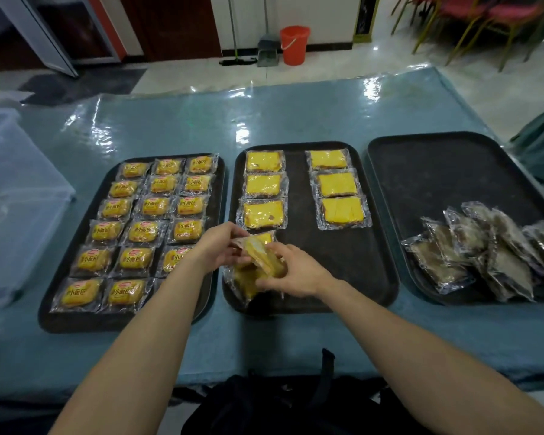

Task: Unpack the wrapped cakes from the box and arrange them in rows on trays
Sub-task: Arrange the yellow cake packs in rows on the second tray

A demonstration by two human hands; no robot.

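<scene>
Left hand [215, 248] and right hand [291, 273] both grasping wrapped yellow cakes [258, 262] at frame centre, over the middle tray [343, 277], their count blurred, clear box [16, 196] cut off left

A glossy, wrinkled clear plastic sheet [176, 120] covers the tabletop's teal cloth [421, 334]. The three trays [343, 277] look matt black and slightly grainy. At nine o'clock a translucent plastic box [16, 196]; cake wrappers [264, 211] shiny, crinkled film.

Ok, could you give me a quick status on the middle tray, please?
Both hands, left and right, gripping yellow cakes. Middle tray: six laid, two columns. Nothing blocking.
</scene>
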